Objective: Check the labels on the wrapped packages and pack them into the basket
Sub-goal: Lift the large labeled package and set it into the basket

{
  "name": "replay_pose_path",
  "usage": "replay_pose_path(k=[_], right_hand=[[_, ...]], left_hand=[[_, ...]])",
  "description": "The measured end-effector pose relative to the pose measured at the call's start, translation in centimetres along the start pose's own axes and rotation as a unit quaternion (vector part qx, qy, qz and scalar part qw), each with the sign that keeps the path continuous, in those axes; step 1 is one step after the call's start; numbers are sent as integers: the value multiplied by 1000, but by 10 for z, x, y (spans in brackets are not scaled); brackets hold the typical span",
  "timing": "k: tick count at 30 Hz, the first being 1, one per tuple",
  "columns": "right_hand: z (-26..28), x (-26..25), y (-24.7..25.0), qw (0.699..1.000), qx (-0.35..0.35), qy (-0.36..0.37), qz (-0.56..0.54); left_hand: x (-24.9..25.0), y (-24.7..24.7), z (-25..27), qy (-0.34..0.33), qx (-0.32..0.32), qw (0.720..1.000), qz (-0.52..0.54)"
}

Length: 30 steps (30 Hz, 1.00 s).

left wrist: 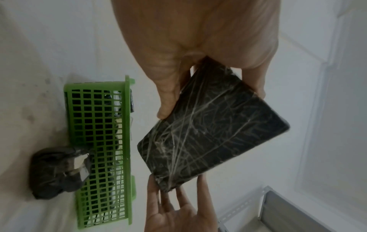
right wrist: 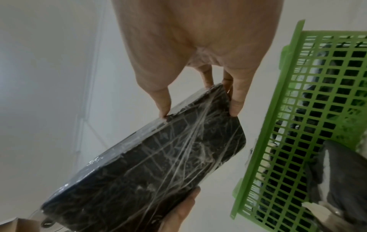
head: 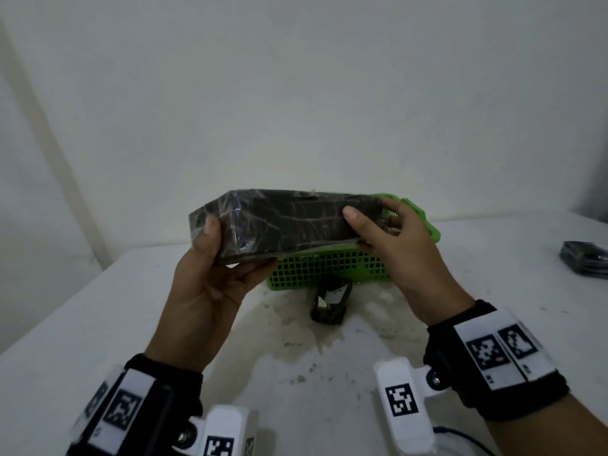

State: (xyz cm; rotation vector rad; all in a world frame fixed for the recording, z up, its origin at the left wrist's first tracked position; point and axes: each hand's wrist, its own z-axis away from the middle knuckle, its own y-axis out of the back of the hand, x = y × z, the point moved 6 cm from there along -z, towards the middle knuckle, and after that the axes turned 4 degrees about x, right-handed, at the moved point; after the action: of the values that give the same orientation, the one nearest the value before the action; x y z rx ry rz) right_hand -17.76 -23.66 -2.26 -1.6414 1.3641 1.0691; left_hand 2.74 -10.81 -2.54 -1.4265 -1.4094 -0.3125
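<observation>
Across the lower half of the head view spreads a white table (head: 493, 291), stained in the middle and cut off by the frame on the left, right and bottom. Above its far edge, both hands hold up a large dark package (head: 283, 225) wrapped in clear, wrinkled film; it hangs in the air in front of and just above the green basket (head: 329, 268), hiding the basket's left end and most of its opening. No label can be made out on any face that shows: the film's creases and the dim light blur the surface.

That basket, a lattice-walled plastic one, stands on the table near the wall. Through its grid, dark wrapped shapes show inside in the left wrist view (left wrist: 103, 125), but how many there are cannot be told.

On the package's left end the left hand (head: 204, 291) grips with its thumb on the near face and its fingers curled underneath, mostly hidden. At the other end the right hand (head: 394, 245) grips likewise, thumb on the front and fingers wrapped round the end.

Leaning against the basket's near wall is a smaller dark wrapped package (head: 329, 304) with a pale patch on it, too blurred to read. Another dark wrapped package (head: 585, 258) lies at the table's right edge, well apart, partly cut off by the frame.
</observation>
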Motion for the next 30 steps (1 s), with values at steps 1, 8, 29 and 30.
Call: replay_pose_path(k=[1,8,29,30], right_hand=[[3,-6,-2,1000,-7,9,6],[13,-4,-31,989,-147,18,27],[23,-8,-35,975,-216,27,-41],[21,-5,-33,977,-209,31,-32]], left_hand=[[2,-2,1,-15,-6,1000,-10],[-3,-10,4,-102,-15,983,-152],[-17,-38,14,-62,-133,945,-293],[-16,-39,15,-64,-142,942,-297]])
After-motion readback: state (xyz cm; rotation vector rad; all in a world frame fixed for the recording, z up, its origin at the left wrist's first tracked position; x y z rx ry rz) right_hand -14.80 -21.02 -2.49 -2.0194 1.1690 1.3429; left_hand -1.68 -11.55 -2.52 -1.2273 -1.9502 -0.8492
